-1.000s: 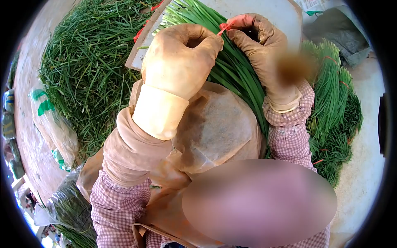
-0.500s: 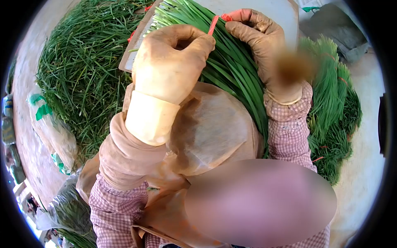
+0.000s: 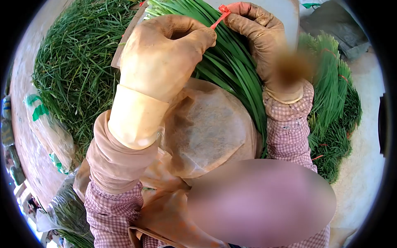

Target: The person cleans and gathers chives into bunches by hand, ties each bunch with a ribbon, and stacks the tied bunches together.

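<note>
A bunch of long green garlic chives (image 3: 235,68) lies slanting across a pale board (image 3: 285,10), its cut ends toward the upper left. Over it runs a red plastic tie (image 3: 220,17), drawn taut with a small knot near its right end. My left hand (image 3: 161,58), in a stained cream rubber glove, pinches the lower left end of the tie. My right hand (image 3: 262,41), gloved too, closes thumb and forefinger on the other end by the knot. The pinched tips are partly hidden by the fingers.
A large heap of loose chives (image 3: 78,70) fills the left. Several tied bunches (image 3: 326,91) are stacked at the right, near a dark grey cloth (image 3: 337,31). Clear plastic bags (image 3: 49,128) lie at the left, and brown sheeting (image 3: 211,128) covers the lap.
My left hand has moved left and slightly up, pulling its end of the tie. The red ends, separate before, now meet at a knot beside my right fingers. My right hand has barely shifted.
</note>
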Action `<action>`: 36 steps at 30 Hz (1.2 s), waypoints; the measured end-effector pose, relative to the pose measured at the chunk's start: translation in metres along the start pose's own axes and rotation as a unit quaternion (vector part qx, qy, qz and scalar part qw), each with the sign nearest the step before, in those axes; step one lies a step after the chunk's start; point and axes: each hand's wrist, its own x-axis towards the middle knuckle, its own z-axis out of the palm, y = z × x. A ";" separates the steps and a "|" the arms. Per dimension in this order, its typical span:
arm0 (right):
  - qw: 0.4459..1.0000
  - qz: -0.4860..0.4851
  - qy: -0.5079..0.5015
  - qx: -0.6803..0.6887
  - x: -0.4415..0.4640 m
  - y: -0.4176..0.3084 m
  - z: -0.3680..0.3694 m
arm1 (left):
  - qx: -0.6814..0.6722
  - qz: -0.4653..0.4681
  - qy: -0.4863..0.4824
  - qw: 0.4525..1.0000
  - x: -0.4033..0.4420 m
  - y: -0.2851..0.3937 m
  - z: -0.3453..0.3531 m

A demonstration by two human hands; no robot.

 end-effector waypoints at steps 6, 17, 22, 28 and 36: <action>1.000 0.020 0.013 0.009 -0.004 -0.007 0.007 | -0.010 -0.003 0.009 1.000 -0.002 -0.003 -0.001; 0.997 -0.050 -0.050 0.001 0.000 0.004 -0.006 | -0.014 0.056 0.058 0.997 -0.018 0.001 0.006; 0.998 0.056 -0.017 0.012 -0.006 -0.011 0.001 | 0.035 0.052 -0.009 0.998 -0.007 0.007 -0.002; 0.998 0.049 -0.009 0.029 -0.002 -0.005 -0.001 | 0.027 -0.018 -0.062 0.998 0.007 0.017 -0.010; 0.996 0.035 -0.039 0.073 -0.001 -0.001 -0.004 | 0.076 0.011 -0.023 0.997 0.007 0.013 0.001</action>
